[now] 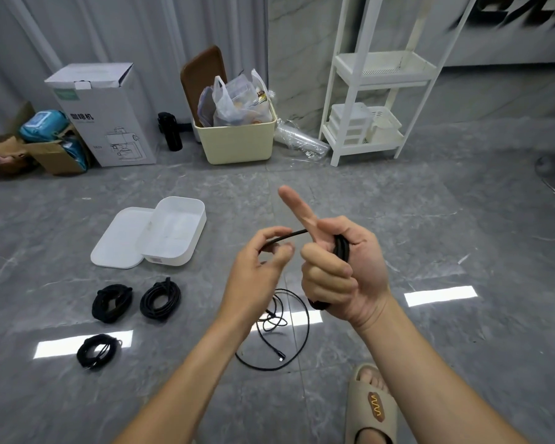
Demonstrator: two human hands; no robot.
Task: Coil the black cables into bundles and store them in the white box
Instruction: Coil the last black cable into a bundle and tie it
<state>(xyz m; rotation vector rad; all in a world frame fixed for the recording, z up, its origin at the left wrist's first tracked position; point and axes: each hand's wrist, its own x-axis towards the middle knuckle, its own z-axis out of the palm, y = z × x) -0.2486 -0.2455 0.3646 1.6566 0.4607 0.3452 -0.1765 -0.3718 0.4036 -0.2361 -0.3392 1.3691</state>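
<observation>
Head view: white box (173,232) open, lid (117,240) beside; hands coil cable (340,248).

The grey marble-patterned floor (398,219) is glossy and mirrors lights; the smooth white plastic box (186,251) looks matt; the black coiled cables (160,299) look matt, braided.

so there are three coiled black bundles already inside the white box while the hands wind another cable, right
Not quite. The head view shows the three coiled bundles lying on the floor in front of the white box, not inside it. The rest holds: the left hand and right hand are winding another cable.
</observation>
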